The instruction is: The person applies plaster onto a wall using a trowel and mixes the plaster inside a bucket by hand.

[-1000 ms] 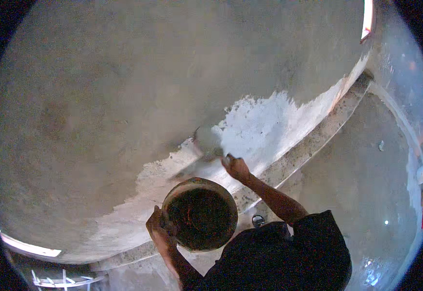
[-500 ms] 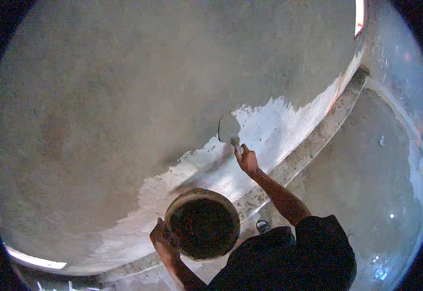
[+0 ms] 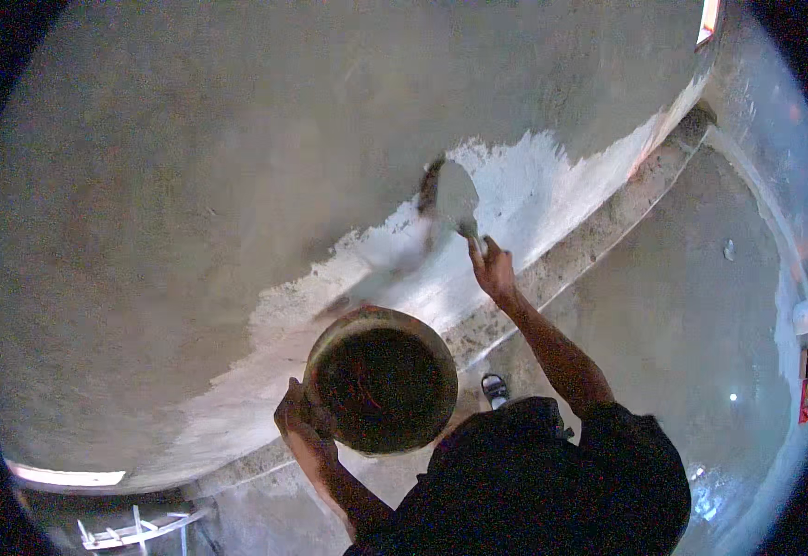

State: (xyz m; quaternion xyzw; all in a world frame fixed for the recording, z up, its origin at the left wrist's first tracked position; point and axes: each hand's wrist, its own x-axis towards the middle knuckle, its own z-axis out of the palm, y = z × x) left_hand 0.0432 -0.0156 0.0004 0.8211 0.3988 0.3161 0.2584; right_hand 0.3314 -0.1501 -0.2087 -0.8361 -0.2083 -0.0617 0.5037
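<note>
Currently, my left fingers (image 3: 298, 410) are curling around the side of a round bucket (image 3: 367, 317), while my right fingers (image 3: 492, 257) are clasping a trowel (image 3: 457, 193), its blade lying beside the white patch (image 3: 526, 181) on the wall (image 3: 191, 176).

Bucket (image 3: 372, 320): in left hand (image 3: 298, 410), near
Trowel (image 3: 457, 192): in right hand (image 3: 494, 269), farther than bucket
Sandal (image 3: 494, 385): right of bucket

Dim, grainy light left the round, brownish, wide-mouthed bucket (image 3: 372, 319) almost black inside, with a soft shadow (image 3: 395, 276) just above it on the broad grey-and-white wall (image 3: 237, 185). Narrow white strips (image 3: 66, 475) glared well right and left of it; fisheye curvature bent outer edges.
</note>
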